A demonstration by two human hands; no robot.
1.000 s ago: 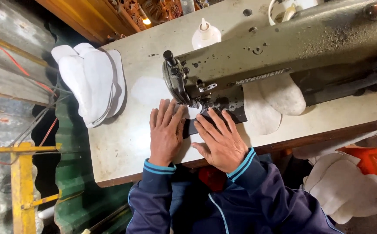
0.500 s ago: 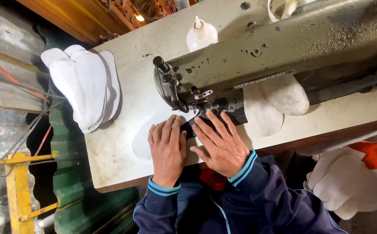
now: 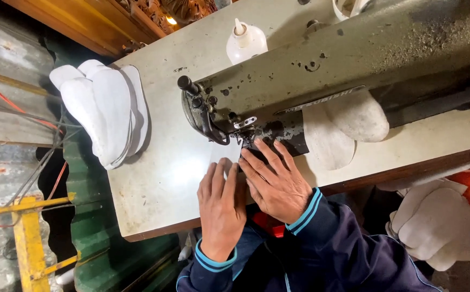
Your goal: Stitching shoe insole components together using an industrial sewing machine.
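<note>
At the sewing machine point(image 3: 321, 81), your left hand point(image 3: 221, 208) and right hand point(image 3: 278, 181) press flat, fingers spread, on the white fabric piece point(image 3: 225, 154) under the needle; guide evenly, fingertips clear.

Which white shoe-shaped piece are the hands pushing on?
The small white piece lying flat at the sewing machine's needle, under the left hand and right hand. The stack at the table's far end and the pieces behind the machine lie untouched.

You see the sewing machine point(image 3: 354, 65) in dull, worn metal, the table point(image 3: 159, 178) matt, and the white pieces point(image 3: 105, 111) soft cloth.
</note>
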